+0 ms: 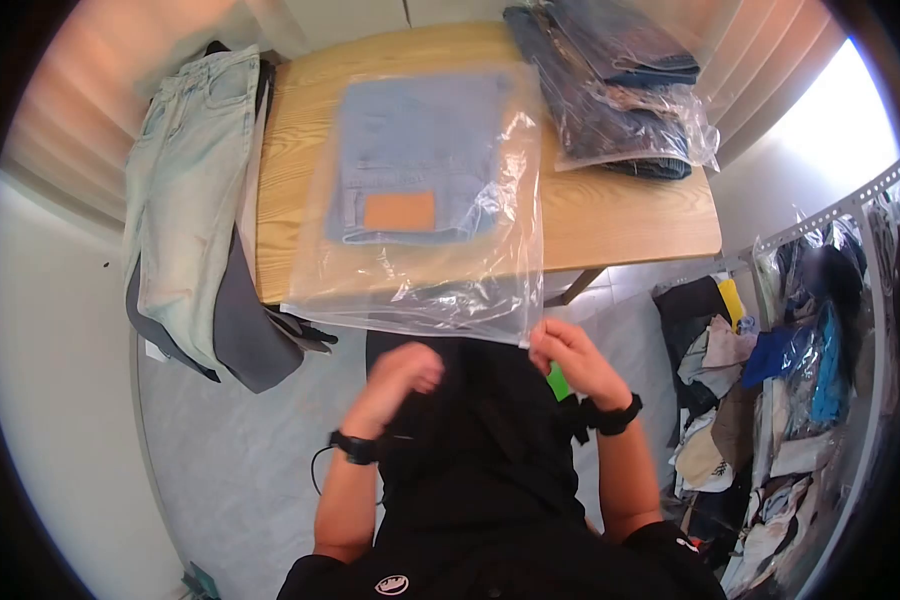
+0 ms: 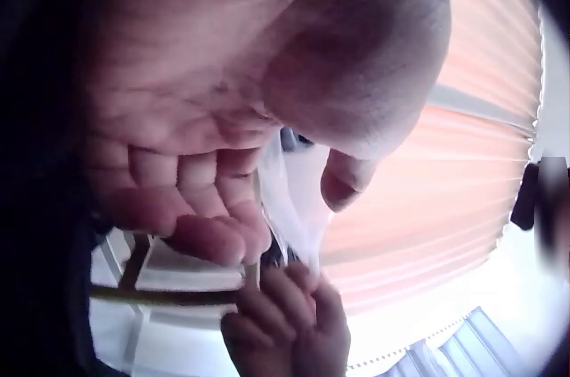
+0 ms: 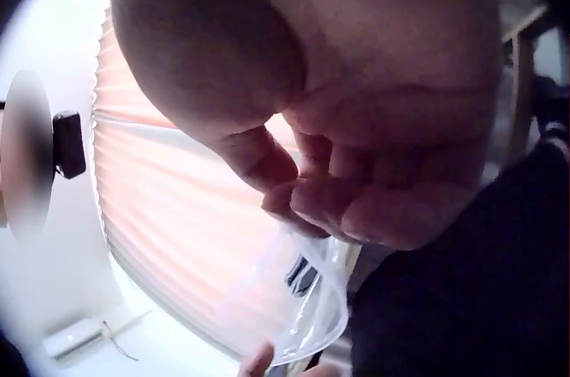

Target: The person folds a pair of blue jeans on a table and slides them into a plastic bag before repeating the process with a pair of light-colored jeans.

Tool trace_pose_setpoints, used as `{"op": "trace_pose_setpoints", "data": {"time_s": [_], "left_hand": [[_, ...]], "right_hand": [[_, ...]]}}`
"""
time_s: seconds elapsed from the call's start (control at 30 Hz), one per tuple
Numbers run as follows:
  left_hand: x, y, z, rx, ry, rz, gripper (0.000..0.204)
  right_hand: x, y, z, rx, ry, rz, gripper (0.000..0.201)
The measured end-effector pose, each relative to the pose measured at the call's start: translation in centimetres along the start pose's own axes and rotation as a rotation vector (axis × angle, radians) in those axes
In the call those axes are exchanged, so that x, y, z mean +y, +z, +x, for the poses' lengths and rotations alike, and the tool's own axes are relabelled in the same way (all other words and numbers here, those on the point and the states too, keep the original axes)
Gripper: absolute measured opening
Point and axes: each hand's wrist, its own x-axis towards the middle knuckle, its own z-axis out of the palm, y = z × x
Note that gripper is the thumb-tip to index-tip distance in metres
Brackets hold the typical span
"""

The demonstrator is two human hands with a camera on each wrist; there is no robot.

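Observation:
A pair of folded light-blue jeans [image 1: 420,130], with a tan patch at the waistband, lies inside a clear plastic zip bag [image 1: 315,265] on the table. The bag's open-end edge hangs past the table's front edge toward the person. At that edge's right corner, the right hand [image 1: 580,368] pinches the plastic between thumb and fingers. In the right wrist view, the bag's rim [image 3: 337,310] curves down from the right fingertips. The left hand [image 1: 402,378] hovers just below the bag's edge, its fingers loosely bent, thumb apart and nothing held.
Bagged dark jeans [image 1: 620,110] are stacked at the table's [image 1: 630,215] back right. Faded jeans [image 1: 195,170] and dark garments drape over its left side. To the right, a rack [image 1: 770,420] holds piled clothes. A pleated curtain [image 2: 445,199] stands behind.

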Motion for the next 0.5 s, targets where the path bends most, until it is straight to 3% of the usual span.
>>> {"op": "trace_pose_setpoints", "data": {"time_s": [0.1, 0.33, 0.5], "left_hand": [[-0.1, 5.7, 1.3, -0.293, 0.107, -0.036, 0.033], [-0.4, 9.5, 2.0, -0.236, 0.328, 0.001, 0.029], [1.4, 9.4, 0.8, -0.136, 0.461, 0.13, 0.029]], "right_hand": [[0.6, 1.9, 0.0, -0.082, -0.08, -0.012, 0.022], [0.6, 2.8, -1.5, 0.043, -0.108, -0.025, 0.021], [1.7, 3.8, -2.0, 0.09, -0.101, 0.184, 0.021]]}}
